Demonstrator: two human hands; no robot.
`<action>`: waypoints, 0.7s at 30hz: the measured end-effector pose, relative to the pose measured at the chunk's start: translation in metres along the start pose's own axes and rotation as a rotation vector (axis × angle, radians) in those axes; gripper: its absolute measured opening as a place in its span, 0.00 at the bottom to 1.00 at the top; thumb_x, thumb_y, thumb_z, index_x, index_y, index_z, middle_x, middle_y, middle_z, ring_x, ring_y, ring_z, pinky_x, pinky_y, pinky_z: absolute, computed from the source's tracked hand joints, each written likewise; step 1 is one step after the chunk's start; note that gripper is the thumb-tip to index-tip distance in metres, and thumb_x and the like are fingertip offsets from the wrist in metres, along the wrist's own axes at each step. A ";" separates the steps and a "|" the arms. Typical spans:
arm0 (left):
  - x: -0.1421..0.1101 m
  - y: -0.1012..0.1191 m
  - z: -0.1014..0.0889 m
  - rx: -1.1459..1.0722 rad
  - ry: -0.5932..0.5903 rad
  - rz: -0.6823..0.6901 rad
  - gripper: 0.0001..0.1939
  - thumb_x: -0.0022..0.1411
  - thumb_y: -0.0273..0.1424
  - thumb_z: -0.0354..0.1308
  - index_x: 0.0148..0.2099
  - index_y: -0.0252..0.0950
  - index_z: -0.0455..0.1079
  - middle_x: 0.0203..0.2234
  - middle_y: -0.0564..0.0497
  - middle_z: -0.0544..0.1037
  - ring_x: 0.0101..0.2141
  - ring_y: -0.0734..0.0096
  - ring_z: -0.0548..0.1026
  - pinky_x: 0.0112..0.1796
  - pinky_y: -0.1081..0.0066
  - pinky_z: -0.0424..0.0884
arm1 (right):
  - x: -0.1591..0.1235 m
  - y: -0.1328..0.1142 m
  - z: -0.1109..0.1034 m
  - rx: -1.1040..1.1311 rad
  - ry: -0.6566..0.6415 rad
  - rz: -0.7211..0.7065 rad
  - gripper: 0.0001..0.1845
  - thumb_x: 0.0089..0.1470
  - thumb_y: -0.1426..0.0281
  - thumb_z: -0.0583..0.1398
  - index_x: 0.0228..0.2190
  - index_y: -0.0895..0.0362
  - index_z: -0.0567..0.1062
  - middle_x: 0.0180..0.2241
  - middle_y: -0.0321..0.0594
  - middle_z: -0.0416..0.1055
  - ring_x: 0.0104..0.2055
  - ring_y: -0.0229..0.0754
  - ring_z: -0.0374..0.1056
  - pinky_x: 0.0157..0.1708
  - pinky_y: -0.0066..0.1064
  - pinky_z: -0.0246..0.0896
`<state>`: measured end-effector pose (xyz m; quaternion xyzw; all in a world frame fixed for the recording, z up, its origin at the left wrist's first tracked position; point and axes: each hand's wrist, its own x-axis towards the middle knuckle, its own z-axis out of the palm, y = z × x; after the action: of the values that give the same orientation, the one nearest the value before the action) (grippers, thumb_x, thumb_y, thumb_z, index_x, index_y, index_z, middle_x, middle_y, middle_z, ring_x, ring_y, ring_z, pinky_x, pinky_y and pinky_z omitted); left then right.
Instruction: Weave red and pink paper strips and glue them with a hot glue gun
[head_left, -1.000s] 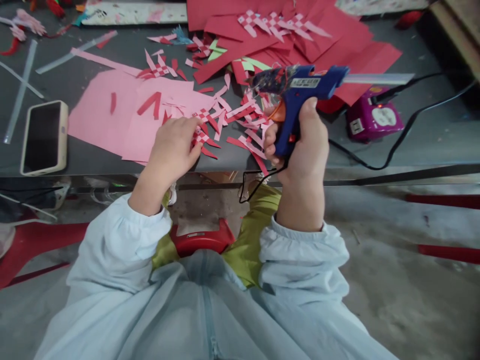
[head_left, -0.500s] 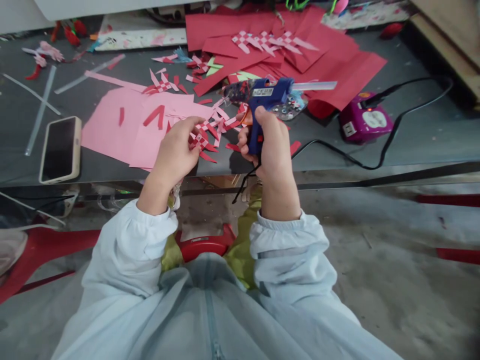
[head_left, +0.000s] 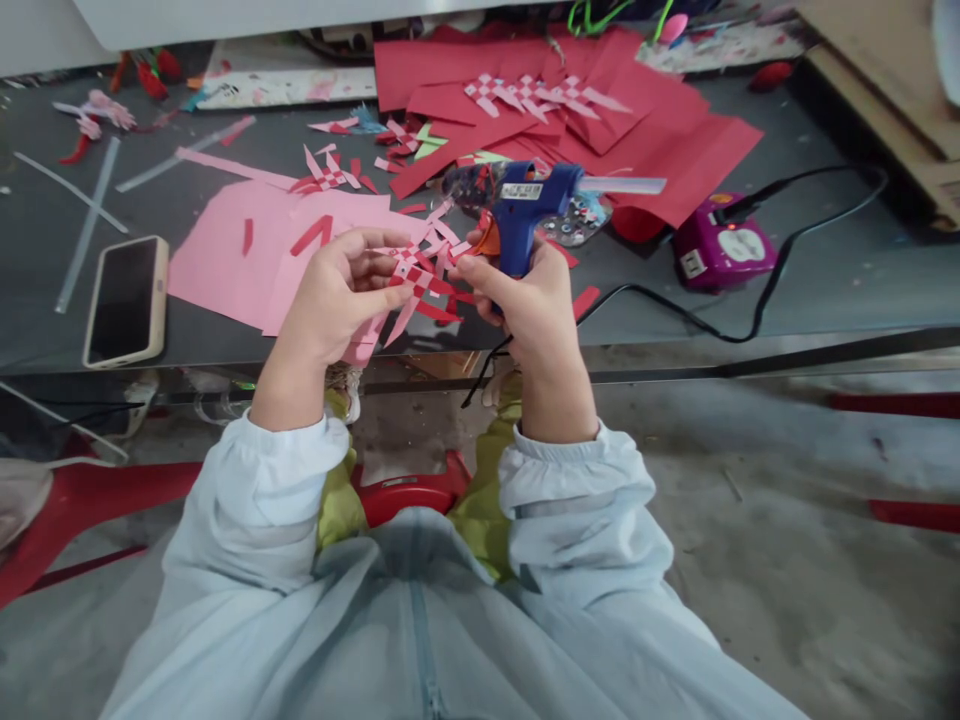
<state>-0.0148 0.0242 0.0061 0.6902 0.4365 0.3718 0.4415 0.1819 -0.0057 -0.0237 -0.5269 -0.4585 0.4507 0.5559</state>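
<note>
My right hand (head_left: 531,305) is wrapped round the handle of a blue glue gun (head_left: 534,198) with a clear glue stick out of its back, its nozzle pointing left. My left hand (head_left: 337,292) pinches a small woven piece of red and pink paper strips (head_left: 417,284), lifted just above the table's front edge. The right forefinger reaches across and touches that woven piece. Both hands sit close together over the pink paper sheets (head_left: 225,250).
A phone (head_left: 126,300) lies at the left on the grey table (head_left: 825,290). Red paper sheets (head_left: 675,140) with more woven pieces fill the back. A purple device (head_left: 721,252) with a black cord stands right. Clear glue sticks (head_left: 86,225) lie far left. A red stool (head_left: 409,490) shows below.
The glue gun came down and left toward the table. My left hand lifted the woven piece off the table, and my right forefinger now touches it.
</note>
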 end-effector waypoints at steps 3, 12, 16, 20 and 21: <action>-0.002 -0.001 -0.001 0.008 -0.015 -0.016 0.19 0.57 0.25 0.66 0.52 0.38 0.71 0.38 0.49 0.78 0.43 0.66 0.79 0.43 0.64 0.81 | -0.003 -0.005 0.002 -0.021 -0.028 0.012 0.29 0.42 0.46 0.70 0.38 0.52 0.71 0.30 0.36 0.72 0.21 0.32 0.60 0.16 0.27 0.55; -0.004 -0.001 -0.001 0.048 -0.048 -0.020 0.17 0.60 0.28 0.65 0.52 0.39 0.72 0.38 0.49 0.79 0.44 0.63 0.81 0.43 0.62 0.81 | -0.008 -0.012 0.008 -0.002 -0.076 0.002 0.22 0.43 0.60 0.72 0.37 0.53 0.71 0.27 0.34 0.68 0.24 0.34 0.63 0.21 0.30 0.61; -0.003 0.003 0.001 0.024 -0.028 -0.025 0.14 0.60 0.24 0.62 0.49 0.37 0.73 0.36 0.50 0.79 0.43 0.65 0.80 0.43 0.63 0.80 | -0.008 -0.012 0.007 0.017 -0.086 -0.004 0.21 0.43 0.62 0.72 0.36 0.53 0.72 0.26 0.32 0.68 0.22 0.32 0.61 0.20 0.28 0.60; -0.002 0.003 0.002 -0.146 0.005 -0.063 0.12 0.56 0.22 0.62 0.44 0.37 0.73 0.33 0.52 0.78 0.37 0.71 0.78 0.43 0.66 0.79 | -0.009 -0.013 0.007 0.008 -0.086 0.004 0.20 0.43 0.61 0.72 0.36 0.52 0.72 0.25 0.31 0.68 0.22 0.32 0.61 0.20 0.28 0.61; -0.002 0.002 0.002 -0.177 0.009 -0.079 0.12 0.56 0.22 0.62 0.43 0.38 0.73 0.33 0.52 0.77 0.37 0.72 0.78 0.43 0.66 0.79 | -0.009 -0.013 0.006 0.006 -0.086 0.010 0.20 0.43 0.61 0.71 0.36 0.52 0.72 0.25 0.31 0.68 0.22 0.32 0.61 0.20 0.28 0.61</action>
<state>-0.0128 0.0215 0.0075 0.6289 0.4309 0.3942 0.5131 0.1742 -0.0139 -0.0110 -0.5077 -0.4779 0.4771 0.5350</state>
